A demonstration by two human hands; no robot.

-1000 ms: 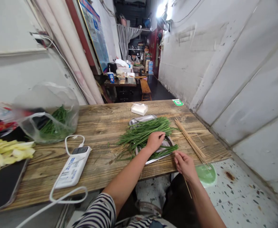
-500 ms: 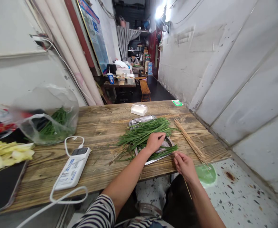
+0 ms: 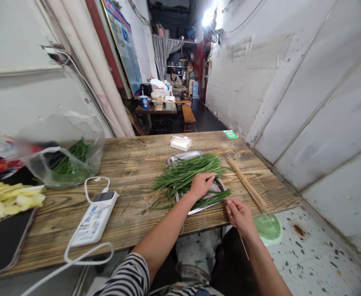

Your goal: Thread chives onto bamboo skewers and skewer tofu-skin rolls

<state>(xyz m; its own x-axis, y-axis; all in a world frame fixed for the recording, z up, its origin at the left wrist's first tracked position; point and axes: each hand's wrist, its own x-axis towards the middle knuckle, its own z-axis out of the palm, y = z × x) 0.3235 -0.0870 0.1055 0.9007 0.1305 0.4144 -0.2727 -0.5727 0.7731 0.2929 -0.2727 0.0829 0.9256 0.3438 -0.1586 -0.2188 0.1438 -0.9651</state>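
A: What will those long greens (image 3: 193, 170) feel like when you handle them?

B: Light and limp, I'd judge. The stalks should bend readily, slide over one another, and bruise if you squeeze. Take several together near an even end, with a soft, flat hold.

A: And the thin stick (image 3: 244, 247)?

B: Your right hand (image 3: 239, 213) has its grip pinched on it, thumb against fingers, and its length slants down below the edge of the worktop (image 3: 131, 164). Expect it to be nearly weightless and stiff, but apt to snap if you bend it (mind splinters, too), so hold it close to the end you want to steer.

A: Your left hand (image 3: 201, 184)?

B: It's over the greens. Thumb and fingertips look close, but I can't tell whether that grip is closed around anything.

A: How do the greens look to you?

B: Deep green, narrow, grass-like. The bigger heap sprawls over the metal tray (image 3: 214, 188), straying off its left side; the near bunch (image 3: 213, 200) lies along the tray's near edge, its ends just beside your right fingertips. The stick is pale tan, like the bundle of sticks (image 3: 246, 181) to the right.
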